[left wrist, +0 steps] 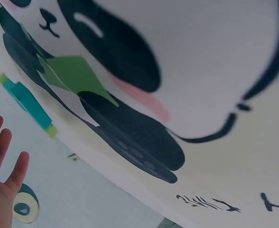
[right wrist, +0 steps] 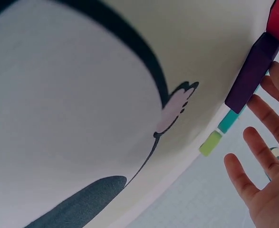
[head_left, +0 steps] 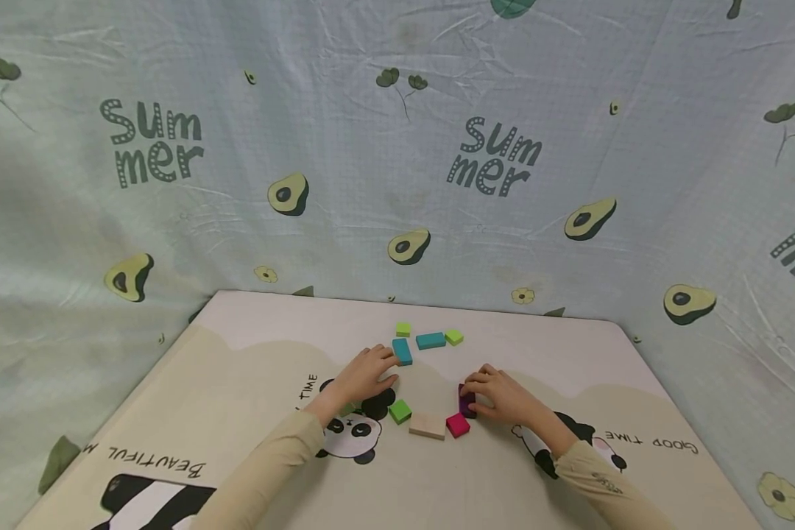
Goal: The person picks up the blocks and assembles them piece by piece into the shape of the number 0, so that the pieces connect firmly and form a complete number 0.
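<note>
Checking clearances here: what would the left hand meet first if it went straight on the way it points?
Probably the nearer blue block, just ahead of the left hand in the head view; depth leaves any gap or contact unclear.

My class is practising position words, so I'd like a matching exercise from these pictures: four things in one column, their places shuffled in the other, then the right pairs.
Things:
1. purple block
2. red block
3. wood block
4. left hand

Places:
A. between a green block and the red block
B. next to a blue block
C. touched by the right hand
D. between the wood block and the purple block

Right pairs: 1-C, 2-D, 3-A, 4-B
</note>
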Available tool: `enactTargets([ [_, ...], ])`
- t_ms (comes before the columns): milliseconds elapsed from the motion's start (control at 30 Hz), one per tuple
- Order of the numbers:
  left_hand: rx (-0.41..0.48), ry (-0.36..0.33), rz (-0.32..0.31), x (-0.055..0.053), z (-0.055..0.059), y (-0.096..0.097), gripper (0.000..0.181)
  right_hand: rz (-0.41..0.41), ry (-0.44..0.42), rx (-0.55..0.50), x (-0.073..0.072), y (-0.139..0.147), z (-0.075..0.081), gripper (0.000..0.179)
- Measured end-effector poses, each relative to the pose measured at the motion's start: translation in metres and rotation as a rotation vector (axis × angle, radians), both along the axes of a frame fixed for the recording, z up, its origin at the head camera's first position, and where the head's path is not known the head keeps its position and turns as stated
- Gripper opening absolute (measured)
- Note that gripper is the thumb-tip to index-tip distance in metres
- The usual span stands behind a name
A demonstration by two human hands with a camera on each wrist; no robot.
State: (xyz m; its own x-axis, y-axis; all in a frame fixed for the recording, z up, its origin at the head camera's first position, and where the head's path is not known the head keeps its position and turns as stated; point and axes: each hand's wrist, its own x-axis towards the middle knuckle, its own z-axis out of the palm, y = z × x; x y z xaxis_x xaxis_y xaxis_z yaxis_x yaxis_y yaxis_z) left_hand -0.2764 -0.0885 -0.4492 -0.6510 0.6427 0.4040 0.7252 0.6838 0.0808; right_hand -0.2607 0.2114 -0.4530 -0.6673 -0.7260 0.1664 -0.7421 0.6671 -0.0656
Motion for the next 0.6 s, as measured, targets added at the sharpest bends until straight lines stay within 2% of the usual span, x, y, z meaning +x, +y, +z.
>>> enactTargets([
  [167, 0.022, 0.028, 0.021, -0.015, -0.003, 0.001, 0.019, -0.004, -0.004, 0.001, -0.001, 0.000, -0.001, 0.020],
  [367, 0.022, 0.062, 0.039, -0.027, -0.004, 0.003, 0.022, -0.010, -0.013, 0.008, -0.001, 0.000, -0.001, 0.020],
  [500, 0.015, 0.039, 0.077, -0.032, -0.004, 0.005, 0.025, -0.017, -0.020, 0.009, -0.001, 0.000, 0.000, 0.020],
  [600, 0.010, -0.009, 0.118, -0.035, -0.005, 0.006, 0.030, -0.019, -0.027, 0.006, -0.002, 0.000, 0.000, 0.020],
])
